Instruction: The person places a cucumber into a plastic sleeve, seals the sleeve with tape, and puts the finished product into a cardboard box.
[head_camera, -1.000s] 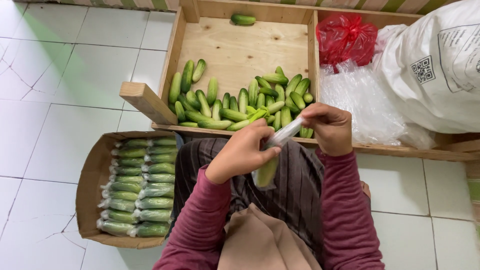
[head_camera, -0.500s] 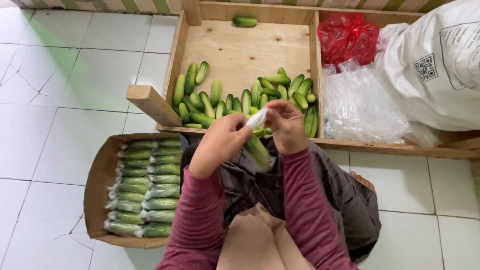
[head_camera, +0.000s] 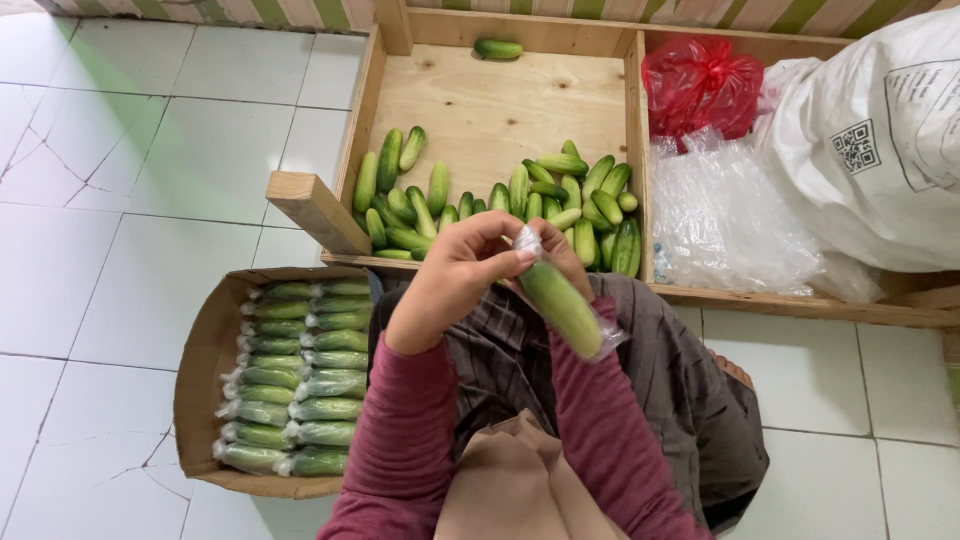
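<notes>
At the far left, on the white tiled floor (head_camera: 130, 200), sits a cardboard box (head_camera: 200, 370), just beside your left knee. It holds two columns of wrapped cucumbers (head_camera: 300, 380), lying crosswise and stacked from the box's far edge to its near edge, each in clear film.

Just right of the box, your left hand (head_camera: 455, 275) is raised above your lap, its maroon sleeve running down to the bottom edge of the view. Its fingers are closed, pinching the twisted top of the clear plastic wrap (head_camera: 527, 240) at the upper end of a cucumber (head_camera: 560, 305). That cucumber is tilted, its upper end at your fingertips and its lower end pointing down to the right, over your dark striped lap and just in front of the near edge of the crate.

Your right hand (head_camera: 568, 262) is mostly hidden behind the cucumber and your left hand; what shows is curled around the same top end of the wrap, so it is closed on the film too.

Beyond your hands lies a wooden crate (head_camera: 500, 110), with a pile of loose cucumbers (head_camera: 500, 200) along its near edge and a single cucumber (head_camera: 498, 48) at the far edge. To the crate's right, a second compartment holds a red plastic bag (head_camera: 700, 85) at the far side and a heap of clear plastic bags (head_camera: 730, 215) nearer you. At the far right rests a large white sack (head_camera: 880, 140).
</notes>
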